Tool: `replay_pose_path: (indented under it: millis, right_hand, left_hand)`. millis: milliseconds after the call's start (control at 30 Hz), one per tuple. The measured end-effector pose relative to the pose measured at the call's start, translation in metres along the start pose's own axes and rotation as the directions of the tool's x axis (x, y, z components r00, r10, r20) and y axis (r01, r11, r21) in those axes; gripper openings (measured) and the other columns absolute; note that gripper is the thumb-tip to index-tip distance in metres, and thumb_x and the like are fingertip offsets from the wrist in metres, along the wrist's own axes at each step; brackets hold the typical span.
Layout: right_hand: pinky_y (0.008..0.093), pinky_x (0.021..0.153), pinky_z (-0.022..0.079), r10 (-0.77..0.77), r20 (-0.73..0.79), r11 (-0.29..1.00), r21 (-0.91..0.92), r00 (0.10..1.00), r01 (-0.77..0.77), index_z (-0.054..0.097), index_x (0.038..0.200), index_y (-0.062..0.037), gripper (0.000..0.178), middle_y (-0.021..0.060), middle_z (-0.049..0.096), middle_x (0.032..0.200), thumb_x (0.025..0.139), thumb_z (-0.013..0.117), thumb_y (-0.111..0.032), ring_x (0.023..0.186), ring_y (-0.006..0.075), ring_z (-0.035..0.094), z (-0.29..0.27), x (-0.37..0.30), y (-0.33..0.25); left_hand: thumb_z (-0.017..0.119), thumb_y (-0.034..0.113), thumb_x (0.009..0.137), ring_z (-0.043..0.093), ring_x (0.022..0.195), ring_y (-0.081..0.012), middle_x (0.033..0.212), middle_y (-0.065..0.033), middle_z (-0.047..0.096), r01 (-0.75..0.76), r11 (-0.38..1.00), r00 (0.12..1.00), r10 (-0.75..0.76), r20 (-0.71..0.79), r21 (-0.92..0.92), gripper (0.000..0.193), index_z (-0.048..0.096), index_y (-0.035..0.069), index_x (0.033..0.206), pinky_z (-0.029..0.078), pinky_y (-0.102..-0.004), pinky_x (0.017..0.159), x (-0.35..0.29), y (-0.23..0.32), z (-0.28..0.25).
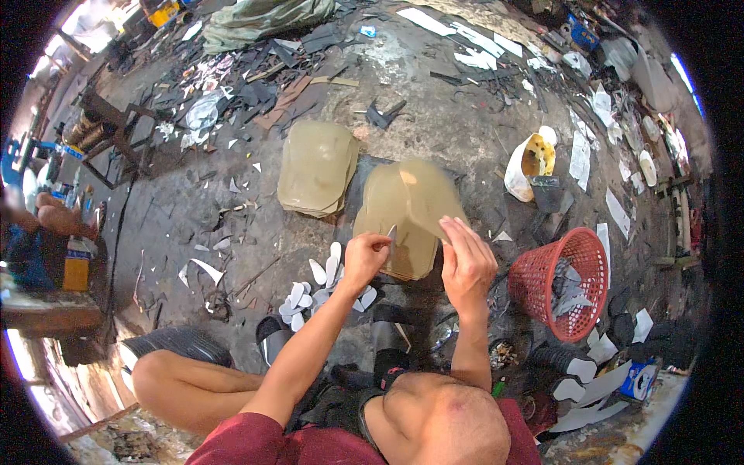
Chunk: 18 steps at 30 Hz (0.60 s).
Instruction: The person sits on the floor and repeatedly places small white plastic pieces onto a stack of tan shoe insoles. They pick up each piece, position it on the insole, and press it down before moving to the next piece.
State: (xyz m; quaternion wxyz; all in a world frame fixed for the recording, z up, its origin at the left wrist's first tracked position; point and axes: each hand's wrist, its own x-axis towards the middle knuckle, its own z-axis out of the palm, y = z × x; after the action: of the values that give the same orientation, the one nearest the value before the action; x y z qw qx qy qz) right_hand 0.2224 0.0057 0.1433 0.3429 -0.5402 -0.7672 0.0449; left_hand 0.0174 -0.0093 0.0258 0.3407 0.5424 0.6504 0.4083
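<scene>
My left hand [366,260] is closed at the near left side of a stack of yellowish translucent sheets [412,262]. A small pointed metal blade [392,232] sticks up from its pinched fingers; the rest of it is hidden. At the stack's right, my right hand [469,267] has the edge of the top sheet [430,198] between thumb and fingers. That sheet is bent and raised off the stack. To the far left of it stands a second stack of similar sheets [318,167]. White sole-shaped pieces [297,298] lie in a heap near my left forearm.
A red plastic basket [558,283] with scraps stands at the right. Beyond it are a cut-open white container [531,167] and a dark block [547,194]. Scraps litter the far floor. A metal frame [116,136] and another person's arm [58,217] are at the left.
</scene>
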Motion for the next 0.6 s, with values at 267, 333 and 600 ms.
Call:
replay_pose_path:
  millis: [267,333,600]
  right_hand:
    - [0.0401,0.091,0.053,-0.128,0.408,0.987,-0.04,0.904,0.158,0.069,0.119,-0.0119,0.031,0.0032,0.071,0.119,0.088,0.067,-0.016,0.112,0.0256,0.066,0.075,-0.03,0.011]
    - [0.0412,0.086,0.054,-0.163,0.305,0.985,-0.011,0.938,0.174,0.07,0.115,-0.0111,0.027,0.0044,0.072,0.113,0.09,0.066,-0.017,0.107,0.027,0.067,0.092,-0.035,0.013]
    - [0.0452,0.074,0.056,0.063,0.339,0.992,0.083,0.939,-0.097,0.07,0.111,-0.0096,0.021,0.0087,0.071,0.101,0.097,0.06,-0.02,0.093,0.0311,0.069,0.088,-0.017,0.021]
  left_hand:
    - [0.077,0.024,0.076,0.053,0.105,-0.03,0.109,-0.0076,0.057,-0.397,0.76,0.917,0.309,0.252,0.515,0.028,0.077,0.016,0.103,0.042,-0.0449,0.088,0.003,-0.03,-0.019]
    - [0.077,0.027,0.077,0.052,0.105,-0.0299,0.108,-0.0072,0.058,-0.411,0.744,0.911,0.321,0.258,0.527,0.028,0.077,0.019,0.104,0.042,-0.0448,0.089,0.004,-0.033,-0.023]
    - [0.073,0.034,0.087,0.051,0.099,-0.0279,0.102,-0.0047,0.055,-0.331,0.782,0.943,0.265,0.2,0.528,0.036,0.077,0.029,0.122,0.041,-0.0421,0.085,-0.001,-0.023,-0.015]
